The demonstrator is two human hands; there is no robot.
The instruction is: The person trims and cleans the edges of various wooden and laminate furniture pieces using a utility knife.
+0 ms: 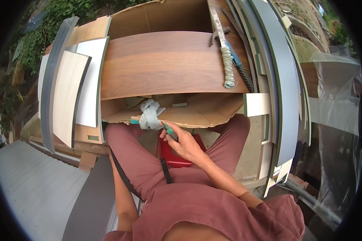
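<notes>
My right hand [183, 142] is closed round a small tool with a dark and green handle [170, 131], just in front of the cardboard box [201, 110]. The tool's tip is near a crumpled pale grey cloth or tape bundle [150, 115] at the box's torn front edge. My left arm [124, 201] hangs down at my left side, and the hand itself cannot be seen. A brown wood-grain board [161, 62] lies across the box. On its right part rest a saw-like blade with a wrapped handle [228, 66] and a blue-handled hammer [234, 54].
White and pale wood panels [70, 96] stack at the left. Long grey and green-edged strips [283, 80] stand at the right. A red stool [175, 156] is between my legs. Clear plastic sheeting [338, 104] hangs at the far right.
</notes>
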